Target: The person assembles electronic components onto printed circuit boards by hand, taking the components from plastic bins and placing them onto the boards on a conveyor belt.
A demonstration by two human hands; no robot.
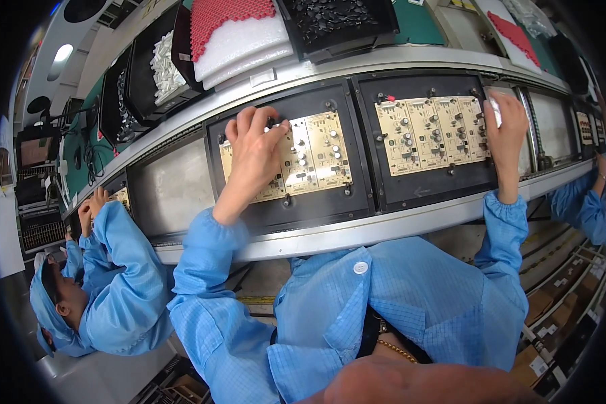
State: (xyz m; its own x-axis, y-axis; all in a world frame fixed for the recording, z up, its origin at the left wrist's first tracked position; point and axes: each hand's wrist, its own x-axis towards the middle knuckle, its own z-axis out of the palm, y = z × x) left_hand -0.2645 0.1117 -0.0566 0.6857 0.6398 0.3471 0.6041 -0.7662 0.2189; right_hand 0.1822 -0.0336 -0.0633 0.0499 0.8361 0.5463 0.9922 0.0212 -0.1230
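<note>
My left hand (252, 151) reaches over a tan circuit board panel (333, 151) in a black carrier tray (360, 182). Its fingers are curled, thumb and fingertips close together at the panel's upper part; whatever they pinch is hidden or too small to name. At the right edge of a second carrier, my right hand (510, 128) is closed around a shiny white piece (496, 111), only partly visible. Beside that hand lies another tan circuit board panel (427, 135), fitted with small cylindrical and dark components. Black posts stand around both panels.
Behind the conveyor rail (303, 239) sit a black bin of white parts (165, 71), a black bin of dark parts (337, 27), and white foam (242, 50) under red mesh (225, 20). Co-workers in blue work at the left (124, 269) and far right (582, 202).
</note>
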